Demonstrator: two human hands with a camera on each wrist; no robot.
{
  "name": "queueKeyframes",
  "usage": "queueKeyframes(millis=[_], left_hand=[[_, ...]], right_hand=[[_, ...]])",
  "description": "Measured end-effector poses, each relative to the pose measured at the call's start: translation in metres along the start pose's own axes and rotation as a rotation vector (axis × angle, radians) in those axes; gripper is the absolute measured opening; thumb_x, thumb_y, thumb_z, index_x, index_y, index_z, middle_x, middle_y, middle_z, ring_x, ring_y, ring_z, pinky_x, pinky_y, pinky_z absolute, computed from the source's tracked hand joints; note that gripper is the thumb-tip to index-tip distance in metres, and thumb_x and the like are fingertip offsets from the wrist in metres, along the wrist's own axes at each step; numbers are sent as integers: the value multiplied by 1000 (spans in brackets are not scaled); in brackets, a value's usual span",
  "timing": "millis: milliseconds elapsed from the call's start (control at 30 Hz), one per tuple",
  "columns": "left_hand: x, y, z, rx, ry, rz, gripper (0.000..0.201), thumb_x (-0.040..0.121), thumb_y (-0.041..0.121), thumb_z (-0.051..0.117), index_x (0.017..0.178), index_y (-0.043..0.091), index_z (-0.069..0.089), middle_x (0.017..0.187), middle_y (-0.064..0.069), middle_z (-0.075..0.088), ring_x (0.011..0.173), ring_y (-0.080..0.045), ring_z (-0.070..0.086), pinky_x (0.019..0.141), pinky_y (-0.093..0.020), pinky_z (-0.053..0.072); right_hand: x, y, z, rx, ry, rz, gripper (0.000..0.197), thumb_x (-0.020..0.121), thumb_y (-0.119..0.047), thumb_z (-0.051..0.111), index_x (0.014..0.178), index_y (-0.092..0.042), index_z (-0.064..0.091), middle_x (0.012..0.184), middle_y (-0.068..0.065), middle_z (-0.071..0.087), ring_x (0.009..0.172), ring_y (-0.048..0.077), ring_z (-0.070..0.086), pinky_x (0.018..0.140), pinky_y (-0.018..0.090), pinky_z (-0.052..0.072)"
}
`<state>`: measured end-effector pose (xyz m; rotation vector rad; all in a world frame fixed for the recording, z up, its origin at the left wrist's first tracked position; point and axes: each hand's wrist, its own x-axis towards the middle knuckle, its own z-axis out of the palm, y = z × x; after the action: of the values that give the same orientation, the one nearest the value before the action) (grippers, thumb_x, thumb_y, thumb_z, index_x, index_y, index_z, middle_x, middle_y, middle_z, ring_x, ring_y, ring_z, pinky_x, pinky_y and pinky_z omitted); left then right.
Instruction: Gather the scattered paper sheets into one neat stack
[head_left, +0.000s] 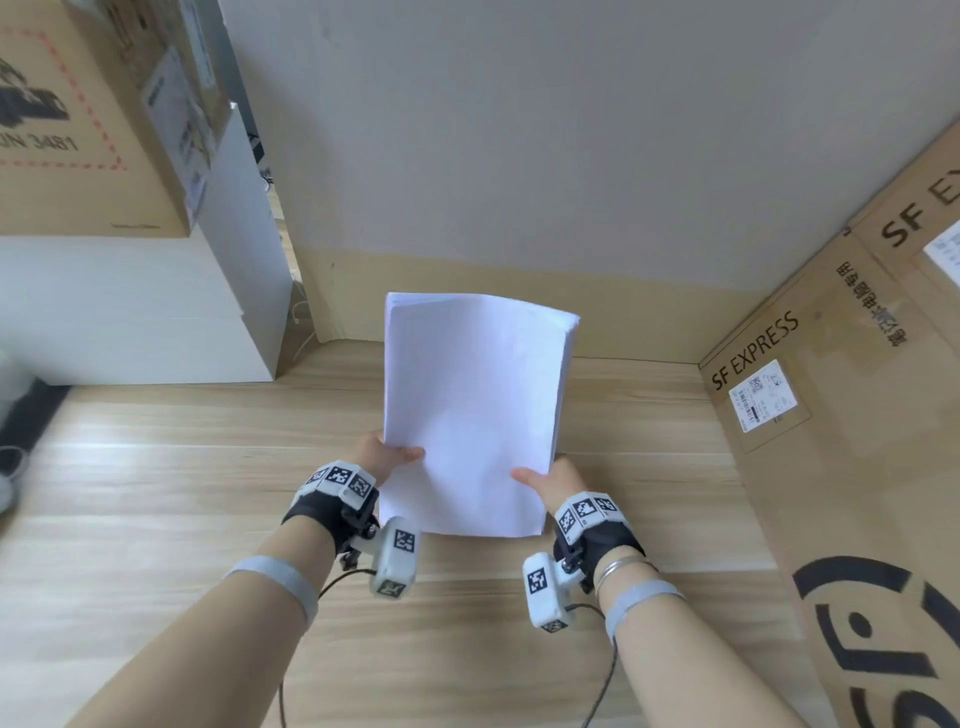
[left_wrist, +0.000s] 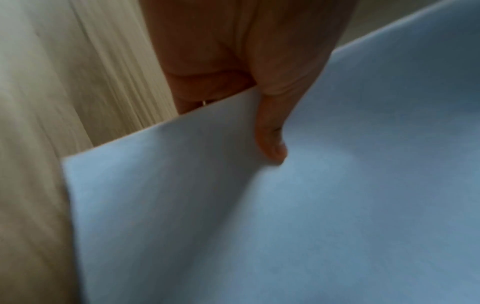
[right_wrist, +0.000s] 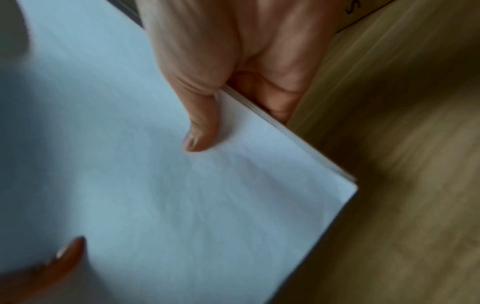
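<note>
Nearest to you, your two forearms reach forward over the wooden floor (head_left: 156, 467), each wrist wearing a black strap with white marker blocks. Your left hand (head_left: 387, 457) pinches the left edge of the paper stack (head_left: 472, 415) near its lower corner: the thumb (left_wrist: 272, 142) lies flat across the top sheet while the other fingers go underneath, out of sight. Your right hand (head_left: 553, 480) does the same on the right edge, thumb (right_wrist: 200, 131) pressed on top and fingers curled beneath the stack's edge, where the layered sheets show. In the right wrist view the tip of your left thumb also shows at the lower left of the paper.

The stack is lifted clear of the floor, held between both hands in the middle of the scene, its far end tilted up and away from you. The far edges of the sheets look slightly uneven at the top right corner.

Farther off, a cardboard box marked SF EXPRESS (head_left: 831, 415) stands to the right, a white cabinet (head_left: 156, 312) with another cardboard box (head_left: 88, 130) on it stands to the left, and a plain wall (head_left: 519, 130) closes the far side.
</note>
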<state>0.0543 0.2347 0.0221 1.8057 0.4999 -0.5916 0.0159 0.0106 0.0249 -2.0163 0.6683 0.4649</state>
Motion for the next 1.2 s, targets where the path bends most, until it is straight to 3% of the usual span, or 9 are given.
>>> queueKeyframes(millis=[100,233,433,533,700,867,1000,1100,1200], left_hand=[[6,8,14,107,-24,-65,50,83,15,65,127,-4,50,127,-22,58,116,-37,56,88,-35,44],[17,7,29,174,-47,-81,56,80,16,68,130,2,47,132,-18,56,119,-36,53,101,-40,43],[29,0,49,247,-73,-158,51,83,20,65,129,4,50,126,-17,60,112,-33,58,92,-36,45],[38,-3,58,266,-67,-161,45,86,17,61,127,3,50,127,-16,60,114,-32,57,83,-31,40],[47,-1,69,276,-34,-141,42,87,11,59,127,1,51,129,-17,58,117,-33,55,85,-31,40],[53,-6,68,274,-7,-130,40,85,10,60,124,1,54,125,-18,61,113,-34,57,82,-30,40],[52,-6,63,314,8,-134,39,84,6,58,123,0,53,122,-19,62,112,-35,58,87,-34,44],[48,-4,57,361,4,-133,43,83,3,58,125,0,51,125,-20,59,114,-33,57,87,-33,44],[38,-1,47,343,2,-163,58,83,5,60,137,5,39,142,-18,40,123,-34,50,99,-35,41]], right_hand=[[7,5,-6,-17,-6,66,62,87,-24,64,134,4,35,136,17,47,126,30,47,100,31,37],[22,17,-9,-58,-2,88,54,84,-16,67,129,4,46,133,17,54,121,30,53,98,30,40],[42,31,-16,-59,-13,120,51,78,-9,73,124,1,53,128,17,60,116,29,58,102,35,43],[50,30,-21,-67,-30,158,51,79,-7,71,126,1,51,129,17,58,118,29,56,100,32,42],[57,28,-27,-99,-38,202,56,83,-11,68,133,-1,44,137,13,52,126,28,50,101,29,38],[60,31,-30,-69,-76,216,57,81,-11,71,131,0,46,135,13,54,122,28,53,100,29,40],[60,32,-31,-67,-72,212,73,80,-18,72,141,-2,35,141,14,48,126,29,50,106,33,40],[59,33,-34,-46,-46,193,63,83,-13,68,137,-2,40,136,17,51,120,30,54,104,36,42],[48,31,-39,-53,-19,174,48,86,-10,63,131,-4,47,132,14,56,114,27,57,102,34,43]])
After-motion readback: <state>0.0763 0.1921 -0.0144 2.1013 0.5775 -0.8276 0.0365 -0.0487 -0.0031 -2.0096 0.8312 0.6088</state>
